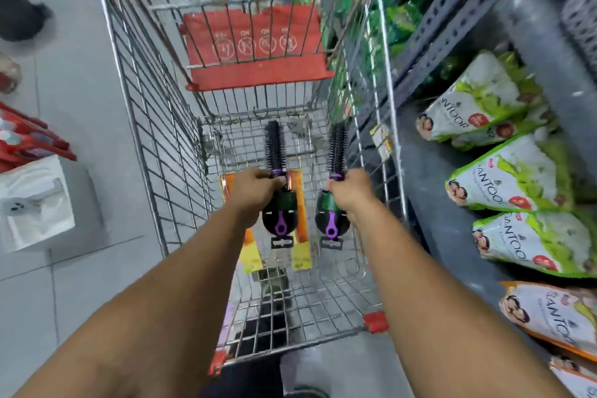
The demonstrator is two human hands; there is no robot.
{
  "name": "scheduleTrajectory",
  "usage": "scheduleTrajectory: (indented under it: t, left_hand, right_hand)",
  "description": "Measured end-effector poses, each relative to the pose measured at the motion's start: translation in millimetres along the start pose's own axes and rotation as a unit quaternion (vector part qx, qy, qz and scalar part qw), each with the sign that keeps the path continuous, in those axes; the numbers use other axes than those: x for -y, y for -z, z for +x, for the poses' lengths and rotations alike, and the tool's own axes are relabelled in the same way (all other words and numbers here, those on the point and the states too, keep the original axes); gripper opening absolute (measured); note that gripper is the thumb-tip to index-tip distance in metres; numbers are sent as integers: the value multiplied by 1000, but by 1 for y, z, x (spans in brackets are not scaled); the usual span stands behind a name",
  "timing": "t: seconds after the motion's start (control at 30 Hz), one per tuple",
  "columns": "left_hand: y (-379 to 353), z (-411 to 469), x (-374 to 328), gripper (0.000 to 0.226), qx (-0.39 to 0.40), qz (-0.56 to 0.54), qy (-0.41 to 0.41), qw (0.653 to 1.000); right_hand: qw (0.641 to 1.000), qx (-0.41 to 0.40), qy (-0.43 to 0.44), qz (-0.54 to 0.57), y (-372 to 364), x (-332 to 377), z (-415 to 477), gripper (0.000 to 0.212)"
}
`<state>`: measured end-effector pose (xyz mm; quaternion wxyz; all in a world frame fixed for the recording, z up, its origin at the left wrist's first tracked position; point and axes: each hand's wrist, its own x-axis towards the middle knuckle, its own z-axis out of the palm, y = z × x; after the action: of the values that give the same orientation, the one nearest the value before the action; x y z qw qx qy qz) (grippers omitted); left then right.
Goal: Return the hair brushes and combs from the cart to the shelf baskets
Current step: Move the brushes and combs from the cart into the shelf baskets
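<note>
Two round brushes are held over the cart [151, 126], one in each hand. The left hand [255, 189] is closed around the left brush [275, 152] just below its purple collar, so most of the handle is hidden; only the purple loop end and a dark card show beneath the fist. The right hand [350, 192] is clenched likewise on the right brush [337, 152], its handle mostly covered by the fingers. Beneath the left brush, orange-and-yellow packs [298, 223] lie on the cart floor, partly masked by hand and brush; their contents cannot be made out. The red seat flap [255, 52] is blurred. On the right, shelf [452, 22] and green pouches [513, 178] are cut off by the frame edge.
</note>
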<state>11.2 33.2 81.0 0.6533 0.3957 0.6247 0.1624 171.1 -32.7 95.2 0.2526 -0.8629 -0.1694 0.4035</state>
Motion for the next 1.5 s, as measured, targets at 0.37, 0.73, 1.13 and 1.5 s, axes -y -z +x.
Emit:
scheduleTrajectory:
  t: [0.37, 0.73, 1.13, 1.5]
  left_hand:
    - [12, -121, -106, 12, 76, -10, -137, 988]
    - [-53, -252, -160, 7, 194, 20, -201, 960]
    - [-184, -341, -153, 20, 336, 68, -212, 915]
    - [-315, -378, -161, 4, 402, 167, -233, 869]
  right_hand:
    - [980, -47, 168, 98, 87, 50, -108, 21]
    - [939, -107, 236, 228, 203, 9, -208, 38]
    - [904, -246, 199, 287, 323, -89, -278, 33]
    - [872, -361, 122, 309, 402, -144, -272, 42]
